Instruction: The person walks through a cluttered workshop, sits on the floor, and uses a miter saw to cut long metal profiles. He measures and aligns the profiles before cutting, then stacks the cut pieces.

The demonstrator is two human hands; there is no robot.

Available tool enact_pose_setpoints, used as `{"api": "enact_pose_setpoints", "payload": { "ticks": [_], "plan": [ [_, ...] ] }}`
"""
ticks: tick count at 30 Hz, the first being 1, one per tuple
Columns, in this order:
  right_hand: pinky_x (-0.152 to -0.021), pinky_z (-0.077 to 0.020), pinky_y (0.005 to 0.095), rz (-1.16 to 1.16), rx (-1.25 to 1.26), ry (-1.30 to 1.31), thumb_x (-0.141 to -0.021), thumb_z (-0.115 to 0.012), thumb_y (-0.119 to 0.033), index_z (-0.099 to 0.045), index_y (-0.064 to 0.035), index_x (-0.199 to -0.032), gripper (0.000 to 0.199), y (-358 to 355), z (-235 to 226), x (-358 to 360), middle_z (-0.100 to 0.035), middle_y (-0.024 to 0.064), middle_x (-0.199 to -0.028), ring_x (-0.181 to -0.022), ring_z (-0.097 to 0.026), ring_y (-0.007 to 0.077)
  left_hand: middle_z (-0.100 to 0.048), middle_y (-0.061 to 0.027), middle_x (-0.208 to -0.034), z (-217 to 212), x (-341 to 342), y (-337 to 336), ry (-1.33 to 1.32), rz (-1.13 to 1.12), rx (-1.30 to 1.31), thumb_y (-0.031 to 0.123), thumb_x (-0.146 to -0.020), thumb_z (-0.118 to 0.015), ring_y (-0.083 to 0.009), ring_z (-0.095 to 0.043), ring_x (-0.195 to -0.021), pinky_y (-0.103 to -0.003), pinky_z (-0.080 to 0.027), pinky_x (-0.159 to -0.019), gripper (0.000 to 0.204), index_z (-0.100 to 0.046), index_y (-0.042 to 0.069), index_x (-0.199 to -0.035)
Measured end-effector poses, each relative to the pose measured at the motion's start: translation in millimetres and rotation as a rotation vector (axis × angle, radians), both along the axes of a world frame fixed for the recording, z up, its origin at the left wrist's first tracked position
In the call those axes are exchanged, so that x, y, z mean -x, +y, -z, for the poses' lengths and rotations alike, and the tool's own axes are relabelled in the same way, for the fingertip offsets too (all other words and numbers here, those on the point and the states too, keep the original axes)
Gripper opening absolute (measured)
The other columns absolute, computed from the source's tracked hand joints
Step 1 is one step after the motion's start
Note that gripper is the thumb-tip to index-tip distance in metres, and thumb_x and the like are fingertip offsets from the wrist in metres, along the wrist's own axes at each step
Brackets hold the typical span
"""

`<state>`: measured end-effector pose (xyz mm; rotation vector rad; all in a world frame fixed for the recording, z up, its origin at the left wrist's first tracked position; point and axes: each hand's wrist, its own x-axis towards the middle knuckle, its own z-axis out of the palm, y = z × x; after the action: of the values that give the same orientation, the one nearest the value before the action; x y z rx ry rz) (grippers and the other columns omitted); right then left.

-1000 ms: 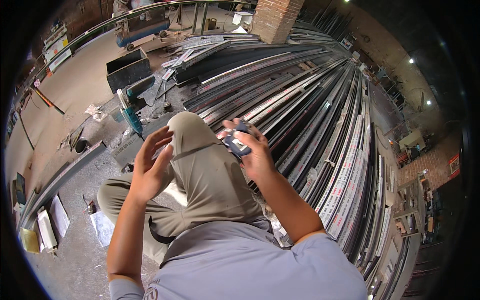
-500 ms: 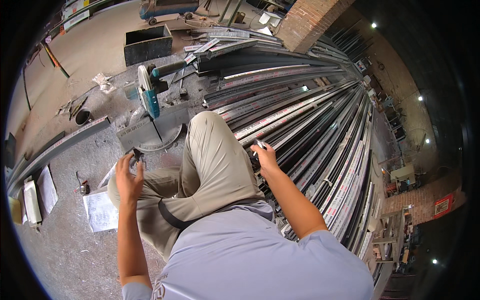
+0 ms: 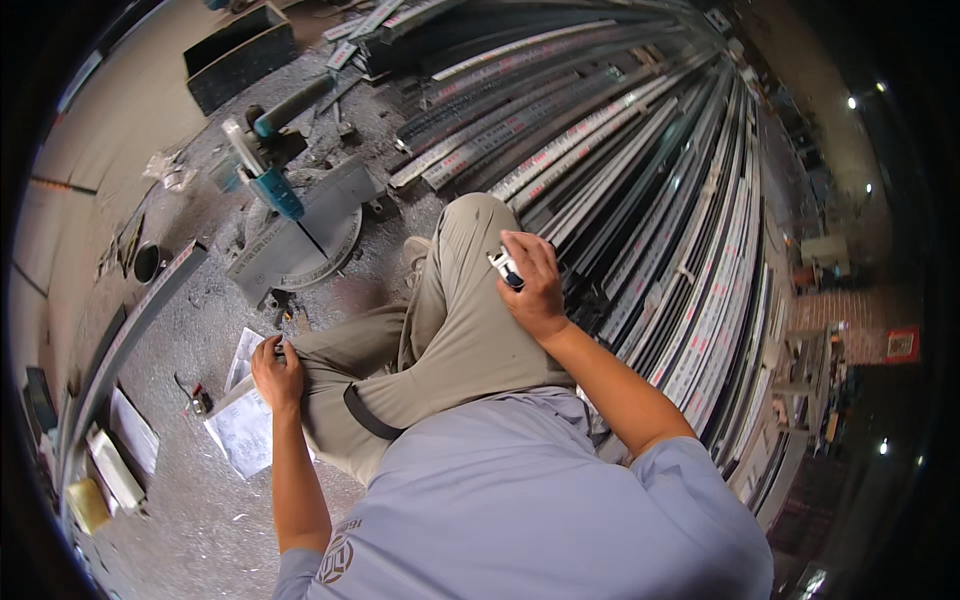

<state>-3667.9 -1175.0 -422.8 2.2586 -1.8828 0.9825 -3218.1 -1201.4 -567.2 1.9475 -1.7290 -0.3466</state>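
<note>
My right hand [image 3: 537,290] is closed around a small white-and-black object [image 3: 507,268], too small to identify, held above my bent right leg. At my left knee, my left hand [image 3: 278,374] is bent with its fingers apart and nothing visible in them. Printed paper sheets [image 3: 243,428] lie on the floor beside and partly under that knee. Beyond my legs stands a teal mitre saw [image 3: 275,192] with a silver fence and a round base.
Long metal profiles [image 3: 600,150] with printed film are heaped along my right side. A bent-looking profile [image 3: 150,310] lies at left, near a dark cup [image 3: 150,262]. A black open box [image 3: 240,60] stands far left. A small red-and-metal tool [image 3: 199,402] lies left of the papers.
My right hand has risen with the small object from beside my thigh to over my leg. My left hand has lowered toward my knee. The whole view has shifted and turned.
</note>
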Motion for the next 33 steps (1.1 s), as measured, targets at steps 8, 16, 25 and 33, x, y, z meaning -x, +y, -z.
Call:
{"api": "enact_pose_setpoints", "payload": {
  "ticks": [8, 16, 25, 33],
  "plan": [
    [-0.105, -0.0501, 0.0424, -0.119, -0.139, 0.085, -0.066, -0.084, -0.003, -0.063, -0.0107, -0.135, 0.072, 7, 15, 10, -0.062, 0.0098, -0.13, -0.126, -0.056, 0.0328, -0.072, -0.0093, -0.113, -11, 23, -29, 0.014, 0.086, -0.018, 0.023, -0.095, -0.067, -0.031, -0.065, -0.108, -0.041, -0.05, -0.096, 0.022, -0.073, 0.007, -0.108],
    [-0.102, -0.0474, 0.047, -0.181, -0.177, 0.011, -0.066, -0.08, 0.001, -0.061, -0.0046, -0.134, 0.071, -34, 59, 28, -0.061, 0.0143, -0.124, -0.118, -0.057, 0.0379, -0.072, -0.0106, -0.115, -20, 31, -25, 0.06, -0.021, 0.152, 0.016, -0.094, -0.068, -0.031, -0.065, -0.11, -0.039, -0.051, -0.097, 0.017, -0.073, 0.005, -0.107],
    [-0.104, -0.0478, 0.0475, -0.243, -0.686, -0.095, -0.076, -0.079, -0.019, -0.06, -0.0047, -0.135, 0.063, -187, 195, -6, -0.064, 0.0209, -0.126, -0.121, -0.057, 0.0419, -0.065, -0.0147, -0.13, -40, 44, 19, -0.035, -0.137, -0.02, 0.015, -0.091, -0.07, -0.0371, -0.052, -0.132, -0.047, -0.04, -0.113, 0.022, -0.073, 0.006, -0.111],
    [-0.109, -0.0453, 0.051, -0.202, -0.978, 0.08, -0.082, -0.078, -0.029, -0.056, -0.009, -0.139, 0.065, -225, 279, -98, -0.054, 0.0218, -0.139, -0.133, -0.049, 0.043, -0.056, -0.0157, -0.146, -65, 77, 55, -0.177, -0.151, -0.138, 0.015, -0.089, -0.069, -0.0424, -0.039, -0.144, -0.05, -0.034, -0.12, 0.029, -0.072, 0.009, -0.117]
  ]
}}
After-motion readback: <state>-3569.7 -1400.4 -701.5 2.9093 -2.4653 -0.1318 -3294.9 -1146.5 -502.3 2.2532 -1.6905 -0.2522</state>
